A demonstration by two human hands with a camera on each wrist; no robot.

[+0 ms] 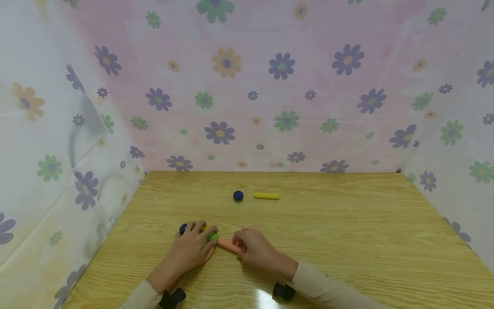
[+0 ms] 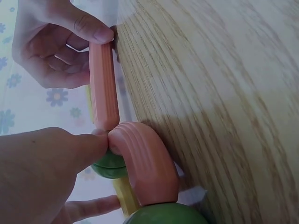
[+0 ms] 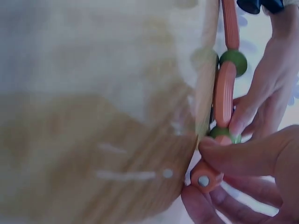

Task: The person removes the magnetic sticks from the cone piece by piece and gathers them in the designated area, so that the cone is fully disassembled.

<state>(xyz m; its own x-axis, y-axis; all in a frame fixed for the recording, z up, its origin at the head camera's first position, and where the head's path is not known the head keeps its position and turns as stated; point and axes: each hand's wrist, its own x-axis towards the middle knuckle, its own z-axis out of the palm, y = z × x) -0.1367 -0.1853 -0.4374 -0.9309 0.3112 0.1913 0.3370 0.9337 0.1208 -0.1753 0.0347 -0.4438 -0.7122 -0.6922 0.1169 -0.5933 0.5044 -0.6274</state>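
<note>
My left hand (image 1: 193,245) pinches a green ball (image 1: 212,236) between thumb and fingers. In the left wrist view, one of its fingers touches a yellow stick (image 2: 125,196) beside that ball. The right hand (image 1: 259,253) grips a straight orange stick (image 1: 229,245) near one end; its other end meets the green ball. A round metal-coloured dot (image 3: 203,180) shows on the stick's near end. Below the left hand, a curved orange piece (image 2: 147,163) runs from this ball to another green ball (image 2: 166,215). Past the left fingers sits a dark blue ball (image 1: 183,228), partly covered.
Farther back on the wooden table (image 1: 328,214) lie another dark blue ball (image 1: 238,195) and a yellow stick (image 1: 266,196). Flowered cloth (image 1: 251,86) walls the back and both sides. Black wrist cameras (image 1: 284,292) sit near the front edge.
</note>
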